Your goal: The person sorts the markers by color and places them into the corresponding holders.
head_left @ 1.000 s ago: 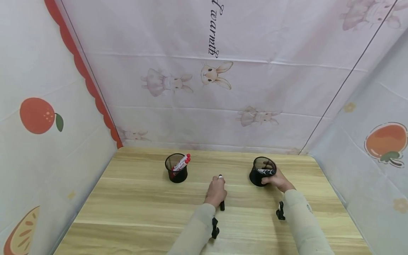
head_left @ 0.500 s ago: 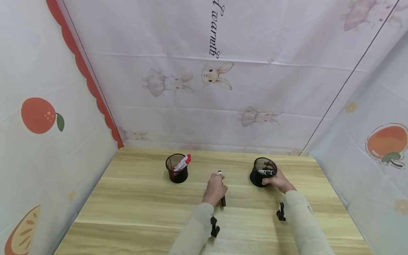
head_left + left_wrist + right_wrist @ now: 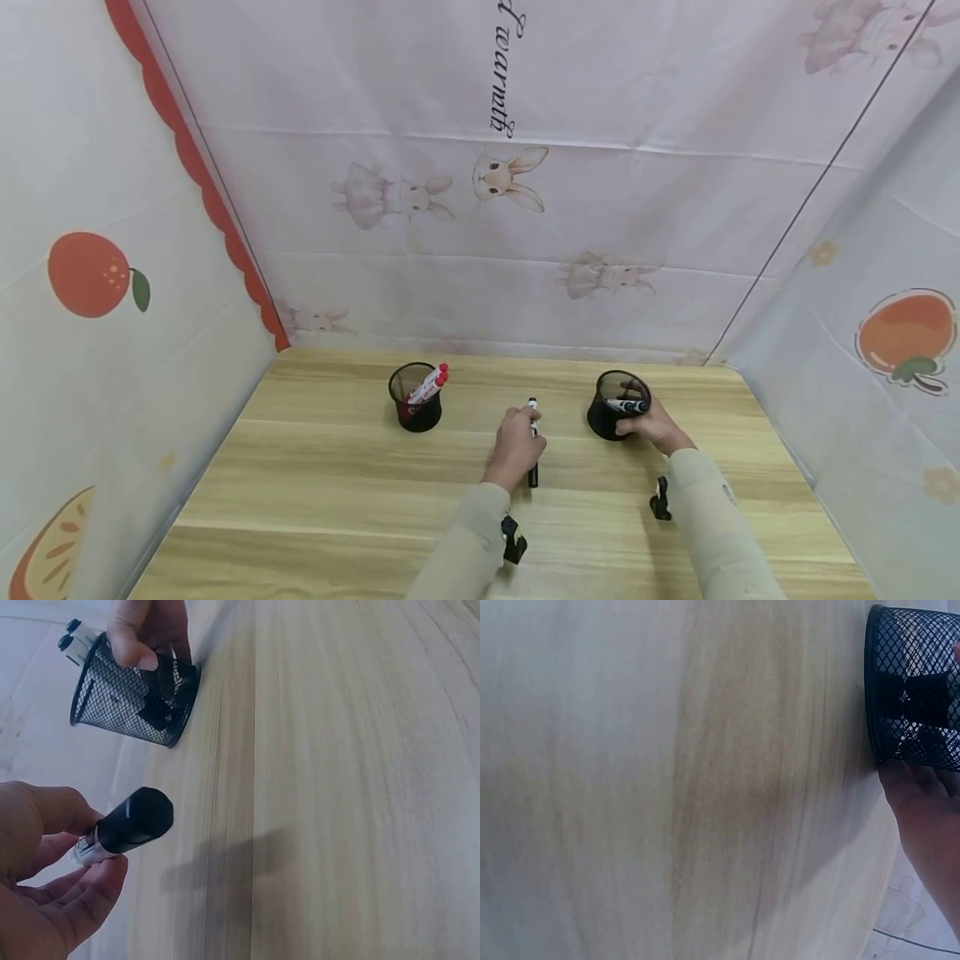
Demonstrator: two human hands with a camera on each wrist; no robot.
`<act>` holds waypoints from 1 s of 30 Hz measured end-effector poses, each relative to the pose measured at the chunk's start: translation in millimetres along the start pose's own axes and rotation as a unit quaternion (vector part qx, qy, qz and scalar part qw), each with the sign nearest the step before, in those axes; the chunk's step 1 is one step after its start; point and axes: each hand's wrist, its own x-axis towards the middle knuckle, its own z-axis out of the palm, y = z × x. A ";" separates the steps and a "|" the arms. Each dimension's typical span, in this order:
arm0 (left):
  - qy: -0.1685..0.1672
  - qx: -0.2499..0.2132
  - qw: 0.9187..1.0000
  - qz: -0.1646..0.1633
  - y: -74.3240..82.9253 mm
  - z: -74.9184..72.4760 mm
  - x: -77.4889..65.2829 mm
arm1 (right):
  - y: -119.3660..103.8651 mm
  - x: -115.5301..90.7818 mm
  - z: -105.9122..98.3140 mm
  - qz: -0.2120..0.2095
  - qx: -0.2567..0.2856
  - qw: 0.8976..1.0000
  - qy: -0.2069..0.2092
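Near the middle of the table, my left hand [image 3: 517, 442] pinches a black-and-white marker [image 3: 533, 475]. Seen from the left wrist, the thumb and fingers of the left hand [image 3: 60, 870] grip the marker's pale barrel, and its black end [image 3: 139, 821] points out over the wood, casting a shadow below. To the right, my right hand [image 3: 651, 423] grips a black mesh pen cup [image 3: 602, 417], thumb on the near side and fingers behind. Two black-capped markers [image 3: 627, 406] lean inside that cup. The right wrist view catches only part of the mesh cup [image 3: 922, 690] with the right hand [image 3: 930, 817] against it.
A second mesh pen cup [image 3: 420, 417] stands at the back left, with red-capped markers [image 3: 429, 385] leaning in it. The wood-grain table [image 3: 315, 492] is bounded at the back by a printed cloth wall [image 3: 465, 292], with more cloth at both sides.
My left hand, with the marker, has moved a little right and slightly away from me, closer to the right-hand cup. The right hand keeps its hold on the cup in the same spot.
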 end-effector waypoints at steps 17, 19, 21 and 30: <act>0.043 -0.182 0.981 -0.045 9.6 3.8 15.4 | -1.4 2.2 1.8 0.003 0.000 1.000 -0.004; 0.044 -0.188 0.980 -0.045 12.3 3.6 17.5 | -0.5 2.4 1.1 0.006 -0.002 1.000 -0.001; 0.045 -0.200 0.978 -0.044 15.1 3.5 19.3 | 2.9 3.6 -0.4 0.006 -0.003 1.000 0.001; 0.061 -0.223 0.973 -0.022 25.9 4.5 25.8 | 30.2 11.1 -8.3 -0.005 -0.015 1.000 0.009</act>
